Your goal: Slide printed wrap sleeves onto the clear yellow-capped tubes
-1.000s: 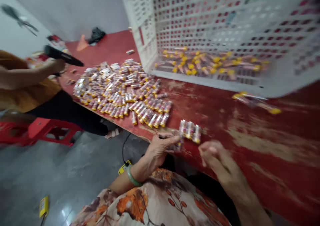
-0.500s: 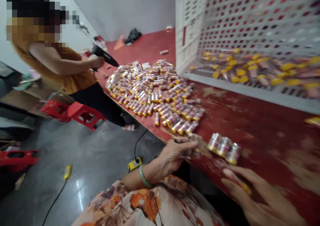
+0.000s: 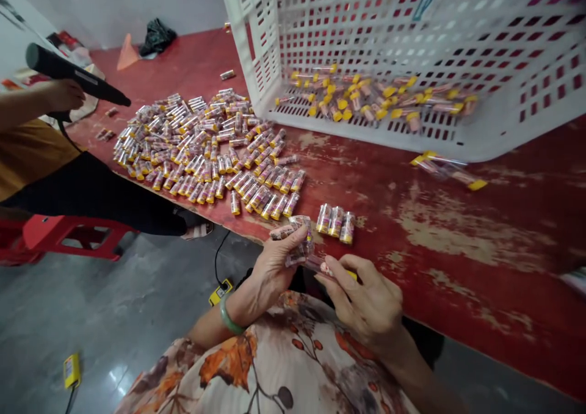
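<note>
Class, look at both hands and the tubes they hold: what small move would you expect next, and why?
Probably the right hand slides its yellow-capped tube into the clear wrapper pinched in the left hand. The two nearly meet at the table edge, and a finished pack of three lies just beyond.

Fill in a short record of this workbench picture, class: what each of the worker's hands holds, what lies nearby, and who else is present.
Left hand: fingers pinch a clear wrapper with small tubes
Right hand: holds a yellow-capped tube
Nearest: wrapped pack of three on the red table
Further left: heap of wrapped packs
Behind: white crate holding loose tubes
Other person: hand grips a black tool
</note>
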Demonstrator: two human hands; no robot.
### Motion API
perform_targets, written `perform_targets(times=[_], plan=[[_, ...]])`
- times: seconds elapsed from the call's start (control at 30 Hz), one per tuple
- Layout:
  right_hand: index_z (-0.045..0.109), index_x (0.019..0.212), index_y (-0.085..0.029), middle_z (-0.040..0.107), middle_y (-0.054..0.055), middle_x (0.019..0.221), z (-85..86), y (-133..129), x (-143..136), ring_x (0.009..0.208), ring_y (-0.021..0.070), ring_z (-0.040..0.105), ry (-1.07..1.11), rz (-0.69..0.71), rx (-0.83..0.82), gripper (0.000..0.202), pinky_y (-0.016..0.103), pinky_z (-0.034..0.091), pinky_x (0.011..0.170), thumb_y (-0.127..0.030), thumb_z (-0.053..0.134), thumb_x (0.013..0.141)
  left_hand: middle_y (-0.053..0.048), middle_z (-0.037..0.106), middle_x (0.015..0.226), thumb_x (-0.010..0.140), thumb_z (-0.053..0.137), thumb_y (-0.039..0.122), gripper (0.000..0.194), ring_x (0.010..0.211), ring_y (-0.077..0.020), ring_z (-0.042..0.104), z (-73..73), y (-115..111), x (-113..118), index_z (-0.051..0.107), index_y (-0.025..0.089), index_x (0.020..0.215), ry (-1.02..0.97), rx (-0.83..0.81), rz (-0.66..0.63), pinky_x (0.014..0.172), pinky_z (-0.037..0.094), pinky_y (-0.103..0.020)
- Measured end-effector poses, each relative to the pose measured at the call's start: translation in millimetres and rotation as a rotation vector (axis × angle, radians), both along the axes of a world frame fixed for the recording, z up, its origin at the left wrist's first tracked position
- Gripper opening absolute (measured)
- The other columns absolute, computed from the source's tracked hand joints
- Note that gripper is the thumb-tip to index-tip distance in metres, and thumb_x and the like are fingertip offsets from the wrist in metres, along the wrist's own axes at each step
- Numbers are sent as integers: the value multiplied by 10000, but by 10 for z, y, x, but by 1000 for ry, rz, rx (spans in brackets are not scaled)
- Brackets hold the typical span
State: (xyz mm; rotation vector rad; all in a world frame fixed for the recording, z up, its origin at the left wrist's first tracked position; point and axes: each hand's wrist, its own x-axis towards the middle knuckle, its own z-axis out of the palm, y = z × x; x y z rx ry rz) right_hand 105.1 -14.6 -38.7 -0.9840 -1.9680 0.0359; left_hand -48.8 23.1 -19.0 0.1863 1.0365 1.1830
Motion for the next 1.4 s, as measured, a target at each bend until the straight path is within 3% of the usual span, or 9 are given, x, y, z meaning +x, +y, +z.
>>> perform_targets(times=[0.2, 0.37, 0.63, 0.73, 0.93, 1.13, 1.3, 1.4], plan=[[619, 1069, -97, 662, 102, 864, 29, -24, -27, 744, 160, 641, -14, -184, 33, 315, 245, 503, 644, -143, 739, 781, -3, 663, 696, 580, 871, 263, 316, 568, -108, 608, 54, -22, 80, 665, 131, 779, -59, -4, 1, 547, 480, -225], [629, 965, -142, 688, 85, 893, 21, -48, -76, 778, 168, 652, -77, -232, 115, 205, 252, 498, 673, -157, 730, 788, -1, 675, 717, 586, 870, 243, 309, 583, -113, 619, 36, -36, 113, 675, 131, 798, -77, -31, 12, 566, 506, -239], [570, 1044, -120, 682, 59, 857, -120, -68, -206, 728, 139, 667, 41, -344, 73, 352, 220, 517, 686, -199, 767, 763, 17, 663, 686, 511, 906, 296, 400, 556, -89, 597, -70, -101, 140, 662, 135, 785, -18, -45, 57, 546, 478, -207], [575, 1067, -111, 689, 82, 873, -145, -53, -225, 727, 155, 673, 27, -329, 100, 384, 237, 523, 680, -181, 778, 749, 18, 669, 701, 531, 898, 286, 389, 571, -84, 599, -66, -125, 124, 673, 140, 813, 30, 4, 39, 561, 474, -198], [605, 1098, -211, 700, 34, 861, -156, -42, -196, 775, 171, 690, -3, -328, 178, 393, 250, 516, 652, -146, 775, 749, 8, 676, 718, 506, 903, 255, 376, 591, -92, 591, -64, -113, 53, 692, 136, 794, 56, 83, -25, 620, 486, -222], [616, 1089, -122, 704, 83, 870, -133, -61, -134, 745, 160, 679, -55, -254, 243, 405, 248, 546, 684, -140, 791, 725, 6, 663, 697, 579, 870, 342, 317, 585, -87, 577, -74, -86, 31, 697, 136, 747, 74, 121, -21, 598, 471, -212], [656, 1002, -211, 700, 44, 918, -119, -83, -103, 900, 188, 683, -158, -227, 264, 308, 270, 540, 731, -119, 778, 733, 5, 659, 676, 583, 869, 325, 313, 560, -94, 573, -67, -112, 36, 708, 136, 775, 78, 114, -38, 579, 475, -224], [658, 1006, -231, 695, 35, 911, -184, -73, -140, 841, 171, 685, -91, -287, 267, 314, 259, 543, 700, -149, 787, 732, 12, 639, 628, 556, 882, 312, 307, 539, -87, 558, -75, -146, 55, 691, 129, 712, 115, 93, -43, 569, 465, -215]])
